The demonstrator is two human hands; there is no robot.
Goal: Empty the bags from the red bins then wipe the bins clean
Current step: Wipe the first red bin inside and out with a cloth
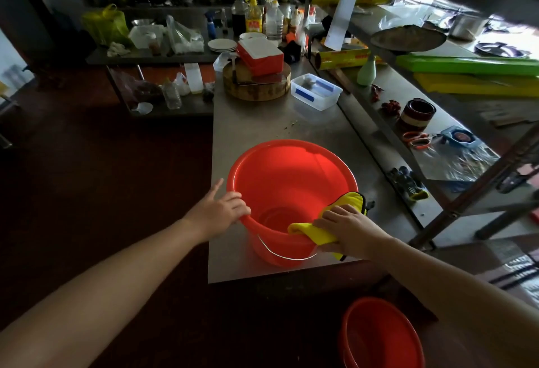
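Standing near the front edge of the steel desk (pixel 262 122) is the red bin (pixel 291 181), upright, its mouth open to the camera and no bag inside it. The left hand (pixel 221 210) grips the bin's near-left rim, fingers curled over the lip, one finger sticking out straight. The right hand (pixel 347 227) clasps a yellow cloth (pixel 318 235) against the near-right rim — the cloth is folded over the lip, part inside the bin and part hanging down outside. A wire handle (pixel 280 253) hangs against the bin's front wall.

Below and to the right of the bin, a second red bin (pixel 379 335) stands on the dark floor (pixel 116 192), also with nothing visible in it.

Beyond the bin on the desk sits a clear plastic box (pixel 316 91) with blue clips, and left of that a round wooden chopping block (pixel 256 89) carrying a red-and-white box (pixel 259 56). Farther back, an oil bottle (pixel 253 16) wears a yellow-and-red label, and to the right of the block lies a cling-film roll (pixel 344 58) in yellow wrapping with red print — the writing on both is too small to read.
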